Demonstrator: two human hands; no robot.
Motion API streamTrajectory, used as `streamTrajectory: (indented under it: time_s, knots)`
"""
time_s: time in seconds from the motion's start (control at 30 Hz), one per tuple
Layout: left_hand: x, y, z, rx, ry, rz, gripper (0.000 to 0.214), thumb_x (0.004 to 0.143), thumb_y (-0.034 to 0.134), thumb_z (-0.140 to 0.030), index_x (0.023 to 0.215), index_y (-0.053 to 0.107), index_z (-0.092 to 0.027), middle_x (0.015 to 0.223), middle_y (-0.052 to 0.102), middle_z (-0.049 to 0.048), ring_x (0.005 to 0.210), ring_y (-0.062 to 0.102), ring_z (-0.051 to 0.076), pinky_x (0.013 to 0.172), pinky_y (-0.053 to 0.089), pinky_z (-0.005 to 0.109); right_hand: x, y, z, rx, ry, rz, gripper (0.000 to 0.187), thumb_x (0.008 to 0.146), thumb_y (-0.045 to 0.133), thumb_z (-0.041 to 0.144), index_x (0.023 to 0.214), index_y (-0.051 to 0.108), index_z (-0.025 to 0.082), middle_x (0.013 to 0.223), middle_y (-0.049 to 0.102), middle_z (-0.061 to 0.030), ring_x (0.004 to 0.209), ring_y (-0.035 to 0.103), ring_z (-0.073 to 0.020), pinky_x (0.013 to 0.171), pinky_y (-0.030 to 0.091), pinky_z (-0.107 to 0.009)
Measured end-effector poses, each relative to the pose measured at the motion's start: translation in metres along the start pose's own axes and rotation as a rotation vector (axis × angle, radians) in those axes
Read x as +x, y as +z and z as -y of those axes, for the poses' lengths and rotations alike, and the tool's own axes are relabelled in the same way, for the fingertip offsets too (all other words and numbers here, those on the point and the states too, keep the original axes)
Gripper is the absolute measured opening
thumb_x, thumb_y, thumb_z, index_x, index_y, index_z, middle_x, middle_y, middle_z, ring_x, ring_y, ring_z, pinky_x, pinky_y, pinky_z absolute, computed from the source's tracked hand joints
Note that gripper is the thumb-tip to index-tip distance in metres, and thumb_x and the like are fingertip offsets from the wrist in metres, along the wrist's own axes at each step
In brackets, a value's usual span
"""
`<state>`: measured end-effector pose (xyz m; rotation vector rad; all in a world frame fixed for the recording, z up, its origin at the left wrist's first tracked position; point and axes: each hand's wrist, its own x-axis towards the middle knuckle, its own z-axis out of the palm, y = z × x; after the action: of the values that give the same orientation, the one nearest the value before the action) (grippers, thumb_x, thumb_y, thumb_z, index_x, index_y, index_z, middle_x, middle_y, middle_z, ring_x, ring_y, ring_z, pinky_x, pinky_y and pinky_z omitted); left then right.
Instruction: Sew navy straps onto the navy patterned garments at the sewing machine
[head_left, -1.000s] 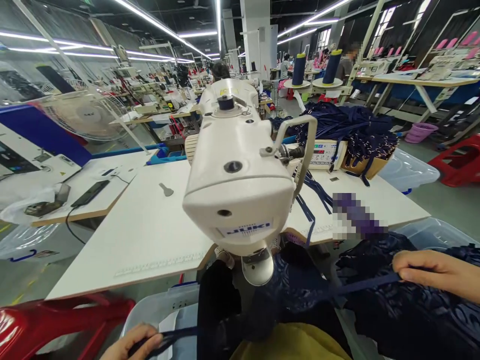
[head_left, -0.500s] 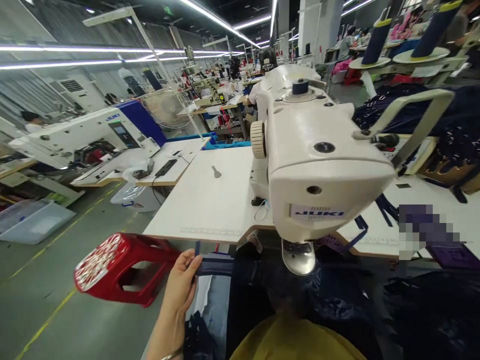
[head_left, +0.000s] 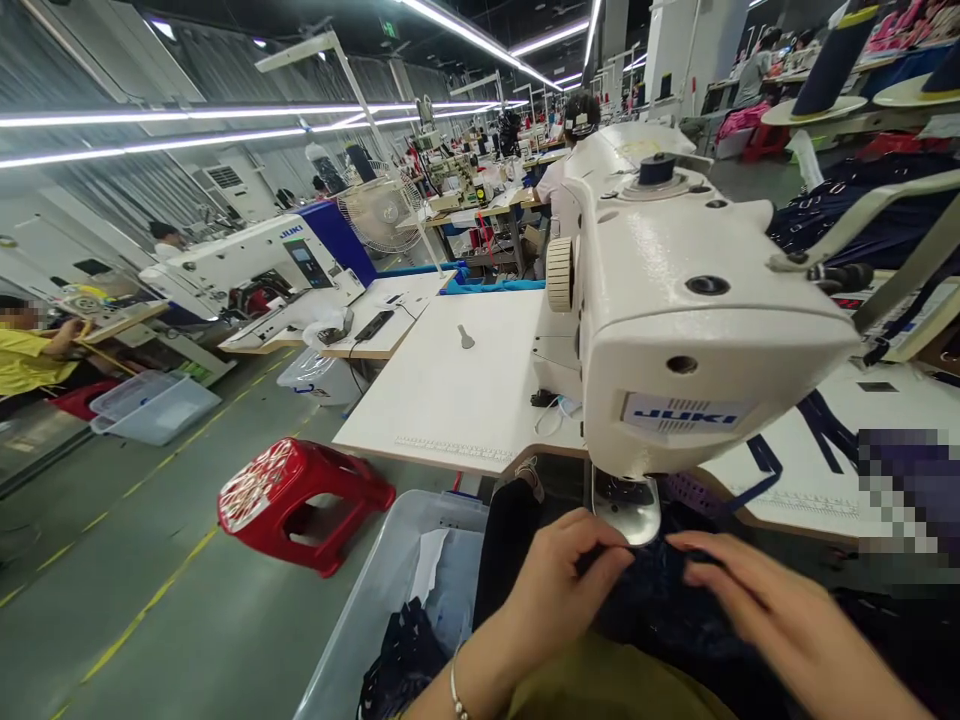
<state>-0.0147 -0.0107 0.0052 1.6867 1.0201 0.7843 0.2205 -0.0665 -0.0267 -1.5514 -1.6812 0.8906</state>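
Observation:
My left hand [head_left: 564, 588] is closed, thumb and forefinger pinched together at the front of the machine's rounded metal bed plate [head_left: 628, 515]. Facing it from the right, my right hand [head_left: 776, 610] also has its fingertips drawn together, slightly blurred. Dark navy fabric [head_left: 652, 590] lies over my lap and runs between both hands; its edges merge with the shadow. Above them stands the white JUKI sewing machine head [head_left: 697, 350]. The exact part of the cloth in each pinch is hard to make out.
A clear plastic bin [head_left: 360, 600] with navy pieces stands at my left. Beyond it is a red stool [head_left: 322, 500]. The white table [head_left: 450, 400] bears a small flat metal piece [head_left: 466, 337]. Navy straps [head_left: 765, 480] hang over the right table edge.
My left hand has moved right from the bin, where it held up a navy strip, to the bed plate. My right hand has come into view. The view has turned left.

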Motion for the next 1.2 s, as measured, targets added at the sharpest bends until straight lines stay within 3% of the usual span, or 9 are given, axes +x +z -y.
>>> streamTrajectory:
  time_s: [0.13,0.3,0.47,0.6,0.7,0.83,0.9,1.03,1.2]
  knots:
    - [0.0,0.014,0.0,0.062,0.067,0.025,0.01,0.087,0.058,-0.022,0.091,0.068,-0.019,0.081,0.066,0.0028,0.072,0.059,0.013,0.067,0.045,0.021,0.006,0.034,0.017,0.05,0.147,0.097,0.028,0.088,0.047,0.053,0.107,0.053,0.034,0.064,0.065,0.0017,0.047,0.06,-0.0191,0.05,0.052,-0.031]
    - [0.002,0.012,0.003,0.024,-0.034,0.033,0.008,0.083,0.058,-0.019,0.088,0.064,-0.017,0.072,0.062,-0.0005,0.064,0.055,0.011,0.06,0.043,0.019,0.008,0.035,0.018,0.057,0.146,0.164,0.021,0.09,0.048,0.051,0.095,0.055,0.031,0.07,0.066,0.0026,0.05,0.06,-0.0161,0.053,0.05,-0.027]
    - [0.003,0.013,0.006,0.123,-0.004,0.074,0.007,0.078,0.057,-0.012,0.082,0.059,-0.018,0.063,0.055,-0.0056,0.055,0.049,0.007,0.053,0.037,0.015,0.01,0.036,0.019,0.033,0.012,0.01,0.014,0.09,0.056,0.041,0.088,0.063,0.029,0.083,0.07,0.0011,0.073,0.067,-0.0169,0.062,0.053,-0.023]
    - [0.0,0.015,0.012,0.242,0.065,0.069,0.01,0.079,0.054,-0.01,0.084,0.057,-0.018,0.064,0.054,-0.0062,0.053,0.046,0.006,0.052,0.033,0.015,0.006,0.041,0.02,0.068,-0.15,-0.116,0.009,0.089,0.06,0.033,0.084,0.065,0.027,0.082,0.071,0.0025,0.073,0.068,-0.0139,0.066,0.053,-0.018]
    - [-0.004,0.015,0.014,0.385,0.149,0.065,0.012,0.083,0.051,-0.009,0.084,0.057,-0.019,0.068,0.055,-0.0034,0.057,0.048,0.008,0.054,0.034,0.018,0.003,0.043,0.022,0.118,-0.224,-0.108,0.009,0.09,0.06,0.032,0.085,0.066,0.027,0.084,0.072,0.002,0.076,0.069,-0.0139,0.07,0.054,-0.019]
    - [-0.007,0.013,0.016,0.547,0.338,0.16,0.018,0.091,0.043,-0.011,0.087,0.058,-0.019,0.076,0.058,0.0013,0.062,0.056,0.012,0.057,0.039,0.019,0.002,0.041,0.029,0.288,0.066,0.102,0.022,0.098,0.042,0.035,0.1,0.06,0.024,0.064,0.068,0.0042,0.051,0.063,-0.0114,0.045,0.048,-0.018]
    - [-0.007,0.013,0.018,0.601,0.429,0.2,0.021,0.092,0.038,-0.01,0.091,0.057,-0.02,0.078,0.059,0.0023,0.063,0.059,0.013,0.058,0.042,0.019,0.002,0.04,0.032,0.318,0.129,0.147,0.022,0.098,0.041,0.033,0.106,0.058,0.022,0.066,0.069,0.0038,0.053,0.065,-0.0118,0.046,0.048,-0.018]
    - [-0.003,0.015,0.026,0.583,0.495,0.227,0.022,0.091,0.033,-0.008,0.085,0.05,-0.02,0.076,0.058,0.0019,0.06,0.057,0.012,0.055,0.042,0.019,-0.001,0.036,0.033,0.017,-0.084,0.069,0.019,0.097,0.045,0.02,0.102,0.063,0.02,0.09,0.073,-0.0022,0.079,0.07,-0.0154,0.07,0.053,-0.024]
    - [-0.003,0.017,0.03,0.514,0.456,0.307,0.019,0.091,0.033,-0.009,0.084,0.045,-0.022,0.075,0.055,-0.0002,0.059,0.055,0.011,0.055,0.04,0.018,-0.01,0.033,0.033,-0.285,-0.35,0.063,0.024,0.088,0.055,0.006,0.11,0.055,0.011,0.095,0.069,-0.007,0.081,0.069,-0.019,0.07,0.052,-0.028]
